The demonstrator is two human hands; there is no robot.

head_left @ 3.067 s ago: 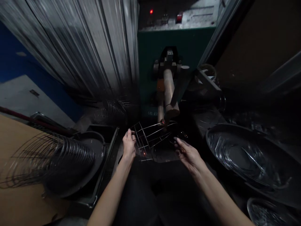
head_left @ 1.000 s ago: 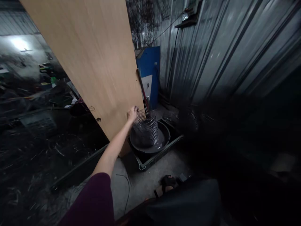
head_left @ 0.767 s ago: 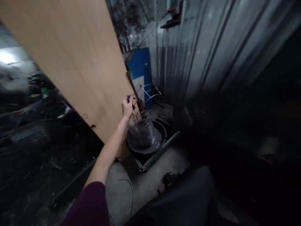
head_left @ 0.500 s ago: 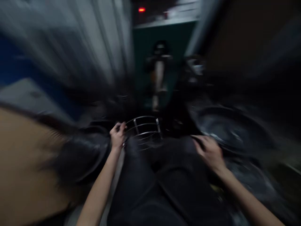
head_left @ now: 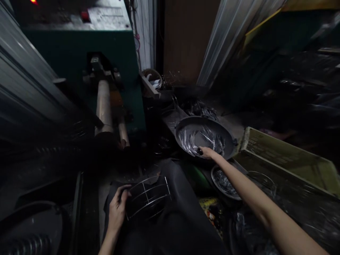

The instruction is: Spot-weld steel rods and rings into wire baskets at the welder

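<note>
My left hand [head_left: 119,207] has its thumb and fingers closed on the left edge of a curved metal wire frame [head_left: 147,203]. The frame rests over my lap, on dark cloth [head_left: 180,198]. Out to the right, my right hand [head_left: 206,152] reaches into a wide black basin [head_left: 225,131]. Thin, shiny metal wires [head_left: 189,140] lie in this basin on both sides of its middle. My right fingertips look dark and drawn together at the near wires; what they pinch is too small to make out.
Ahead on the left stands a green machine [head_left: 61,67] with a thick horizontal bar [head_left: 103,102] sticking out. A smaller bowl of metal pieces [head_left: 224,182] sits under my right forearm, beside a yellow-green crate [head_left: 289,156]. A dark round tub [head_left: 29,219] is at lower left.
My view has swung to the right. My right hand has gone from the cloth at my lap into the black basin. The left hand stays at the wire frame.
</note>
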